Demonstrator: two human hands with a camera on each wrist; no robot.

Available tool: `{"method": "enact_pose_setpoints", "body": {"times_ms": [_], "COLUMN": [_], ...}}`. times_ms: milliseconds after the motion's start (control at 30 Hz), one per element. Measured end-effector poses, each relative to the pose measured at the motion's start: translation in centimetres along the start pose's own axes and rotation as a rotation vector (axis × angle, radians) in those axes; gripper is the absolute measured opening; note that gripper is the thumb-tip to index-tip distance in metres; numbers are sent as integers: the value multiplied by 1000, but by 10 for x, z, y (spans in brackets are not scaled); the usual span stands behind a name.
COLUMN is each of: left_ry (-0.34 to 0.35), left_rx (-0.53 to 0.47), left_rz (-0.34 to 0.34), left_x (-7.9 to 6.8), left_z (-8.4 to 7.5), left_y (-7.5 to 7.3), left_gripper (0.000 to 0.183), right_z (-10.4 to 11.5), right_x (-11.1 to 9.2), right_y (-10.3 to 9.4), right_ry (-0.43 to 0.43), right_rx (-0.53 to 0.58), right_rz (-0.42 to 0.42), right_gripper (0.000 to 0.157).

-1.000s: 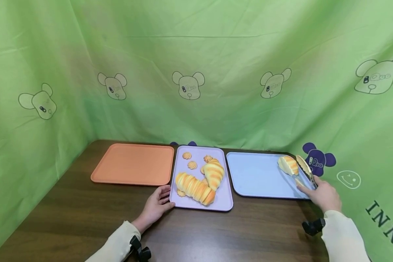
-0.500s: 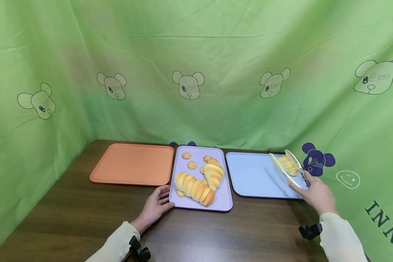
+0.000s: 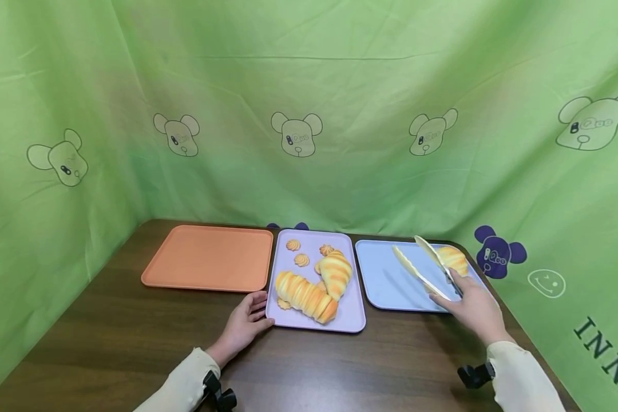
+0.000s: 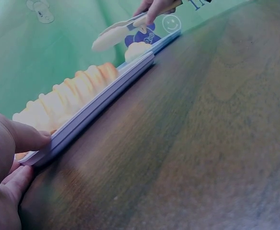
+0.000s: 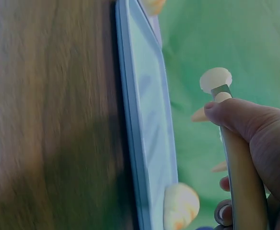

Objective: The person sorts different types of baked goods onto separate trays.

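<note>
My left hand grips the front left corner of the lilac tray, thumb over the rim in the left wrist view. On that tray lie a long ridged bread roll, a cone-shaped striped bread and several small swirled cookies, some partly hidden under the breads. My right hand holds a pair of tongs, arms spread with nothing between them, raised over the blue tray. Right of the tongs, a striped bread piece sits at the blue tray's far right end.
An orange tray stands at the left, beside the lilac one. All three trays line the back of the dark wooden table. A green printed curtain hangs right behind and at both sides.
The tongs spread apart, let go of the bread piece on the blue tray, and moved left and up away from it with my right hand. My left hand stayed still.
</note>
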State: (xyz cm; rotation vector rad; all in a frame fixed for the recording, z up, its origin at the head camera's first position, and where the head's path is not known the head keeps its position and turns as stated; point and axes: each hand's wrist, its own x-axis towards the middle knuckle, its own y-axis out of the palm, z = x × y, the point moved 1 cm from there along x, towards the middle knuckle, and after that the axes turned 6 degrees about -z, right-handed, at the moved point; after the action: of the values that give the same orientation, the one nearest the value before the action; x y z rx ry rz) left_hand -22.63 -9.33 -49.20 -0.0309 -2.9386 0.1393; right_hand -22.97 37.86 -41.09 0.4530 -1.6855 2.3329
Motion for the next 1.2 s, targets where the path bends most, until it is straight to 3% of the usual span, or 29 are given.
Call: {"method": "enact_pose_setpoints", "body": {"times_ms": [633,1200], "left_ry": [-5,-10], "left_rx": [6,-15], "left_rz": [3,-9], "left_x": [0,0], "left_z": [1,-1], "left_y": [-2,1], "left_gripper": [57,57], "right_z": [62,101], "right_x": [-18,-36], "right_y": [15,34], "right_ry": [-145,-300], "right_rx": [112,187], "right_rz": [-12,-10], "right_gripper": [83,79]}}
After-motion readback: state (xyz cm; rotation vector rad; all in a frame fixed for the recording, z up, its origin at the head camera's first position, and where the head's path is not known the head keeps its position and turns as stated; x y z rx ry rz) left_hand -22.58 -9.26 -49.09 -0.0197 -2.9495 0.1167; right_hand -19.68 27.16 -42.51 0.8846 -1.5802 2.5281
